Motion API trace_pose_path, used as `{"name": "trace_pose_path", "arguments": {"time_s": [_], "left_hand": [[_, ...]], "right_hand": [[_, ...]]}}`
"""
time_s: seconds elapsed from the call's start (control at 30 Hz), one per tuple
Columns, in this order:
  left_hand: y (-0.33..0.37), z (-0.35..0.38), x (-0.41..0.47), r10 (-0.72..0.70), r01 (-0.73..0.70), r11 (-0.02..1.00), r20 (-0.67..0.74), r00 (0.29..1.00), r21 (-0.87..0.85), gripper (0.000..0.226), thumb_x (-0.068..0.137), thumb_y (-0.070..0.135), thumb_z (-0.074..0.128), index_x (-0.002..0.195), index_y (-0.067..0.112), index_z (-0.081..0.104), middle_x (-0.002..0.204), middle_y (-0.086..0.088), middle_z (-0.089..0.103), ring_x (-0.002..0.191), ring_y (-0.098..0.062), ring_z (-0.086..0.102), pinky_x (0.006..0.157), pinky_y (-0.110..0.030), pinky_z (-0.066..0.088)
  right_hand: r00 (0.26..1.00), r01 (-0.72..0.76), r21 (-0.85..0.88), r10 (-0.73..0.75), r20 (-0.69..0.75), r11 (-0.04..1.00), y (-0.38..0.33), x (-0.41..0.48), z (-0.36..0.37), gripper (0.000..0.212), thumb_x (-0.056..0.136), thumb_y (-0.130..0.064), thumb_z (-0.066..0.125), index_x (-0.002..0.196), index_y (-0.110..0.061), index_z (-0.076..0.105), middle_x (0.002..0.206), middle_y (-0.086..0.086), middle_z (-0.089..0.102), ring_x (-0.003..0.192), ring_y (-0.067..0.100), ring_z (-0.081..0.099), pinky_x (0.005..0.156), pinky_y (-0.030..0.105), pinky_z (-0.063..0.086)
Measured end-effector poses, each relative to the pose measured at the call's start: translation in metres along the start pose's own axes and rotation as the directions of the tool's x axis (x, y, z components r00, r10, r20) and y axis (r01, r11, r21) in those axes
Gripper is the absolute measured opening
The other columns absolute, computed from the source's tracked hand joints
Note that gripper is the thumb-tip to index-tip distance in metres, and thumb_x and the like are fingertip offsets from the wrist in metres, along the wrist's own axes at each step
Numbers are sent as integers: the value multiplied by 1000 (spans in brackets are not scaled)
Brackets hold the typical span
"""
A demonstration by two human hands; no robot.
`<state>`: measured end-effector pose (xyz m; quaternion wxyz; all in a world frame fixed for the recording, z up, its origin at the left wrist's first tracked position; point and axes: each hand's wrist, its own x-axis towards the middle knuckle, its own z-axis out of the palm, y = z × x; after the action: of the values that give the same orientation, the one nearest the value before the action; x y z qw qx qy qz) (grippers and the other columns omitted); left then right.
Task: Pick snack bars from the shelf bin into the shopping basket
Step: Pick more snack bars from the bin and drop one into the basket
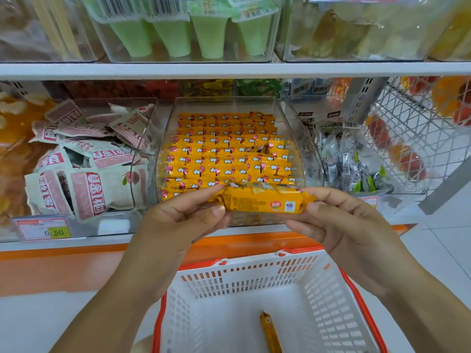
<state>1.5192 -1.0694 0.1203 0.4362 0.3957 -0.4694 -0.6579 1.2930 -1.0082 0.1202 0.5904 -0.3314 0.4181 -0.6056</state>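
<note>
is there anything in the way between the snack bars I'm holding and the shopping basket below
Nothing visible. Both hands, left and right, hold the bunch of snack bars above the open basket, which holds only one bar on its floor.

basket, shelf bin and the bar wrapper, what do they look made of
Basket: looks like moulded white plastic, matte, with slotted walls and an orange rim. Shelf bin: clear rigid plastic, probably acrylic; the rows of bars show through its glossy, curved walls. Snack bar wrapper: thin glossy orange film, crinkled and catching light; whether plastic or foil-lined is unclear.
</note>
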Motion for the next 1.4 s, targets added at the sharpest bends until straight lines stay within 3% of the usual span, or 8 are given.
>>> {"name": "trace_pose_path", "arguments": {"time_s": [0.07,0.17,0.3,0.4,0.67,0.9,1.3,1.4], "left_hand": [[1,0,-1,21,-21,1000,12,1000,4,39,68,8,65,92,35,79,95,-9,77,90,-21,75,76,-22,58],[0,2,-1,38,-36,999,-51,998,37,26,66,13,67,81,28,81,91,-7,77,84,-22,75,71,-22,59],[-3,6,-1,74,-61,987,-79,994,151,9,71,25,66,69,22,74,85,-2,76,83,-16,74,77,-24,59],[-5,12,-4,98,-79,972,-79,992,223,21,87,18,60,69,24,68,83,-1,75,81,-13,73,81,-29,54],[-8,18,-4,186,-149,968,-180,966,202,13,80,18,65,92,17,62,76,2,72,68,-14,72,78,-44,60],[-7,15,-3,108,-86,985,-148,983,151,24,65,27,71,89,30,77,86,0,77,78,-18,75,72,-24,60],[-8,7,3,-3,3,1000,-90,996,0,28,71,11,65,97,14,76,93,-14,76,84,-26,75,68,-23,59],[-7,3,6,-38,39,999,-61,997,11,32,69,13,67,100,17,74,94,-11,77,89,-24,75,72,-23,60]], "right_hand": [[1000,6,-23,-6,-3,1000,-1,-1,0,42,59,-9,71,100,0,68,79,17,70,93,38,72,70,27,59],[998,53,-115,-58,-40,992,2,0,1,35,61,-15,75,94,-5,70,91,20,74,89,35,73,70,28,60],[990,103,-288,-125,-61,952,8,2,-1,38,57,-53,87,74,-23,71,103,14,74,99,33,71,88,37,56],[984,128,-315,-159,-77,940,11,3,0,43,56,-60,84,71,-23,67,100,14,74,98,34,70,91,44,53],[965,184,-228,-220,-143,956,15,0,7,17,63,-27,73,78,-23,67,95,8,75,74,30,74,64,29,59],[978,161,-329,-196,-75,930,14,-4,3,49,57,-55,83,96,-27,72,100,6,76,86,25,74,80,30,59],[989,92,-128,-105,-105,988,15,5,1,37,63,-22,74,94,-5,70,97,22,73,86,36,73,69,27,59],[996,72,-120,-78,-49,990,13,6,-1,36,65,-21,75,99,-8,72,104,21,73,95,36,72,77,29,59]]}}
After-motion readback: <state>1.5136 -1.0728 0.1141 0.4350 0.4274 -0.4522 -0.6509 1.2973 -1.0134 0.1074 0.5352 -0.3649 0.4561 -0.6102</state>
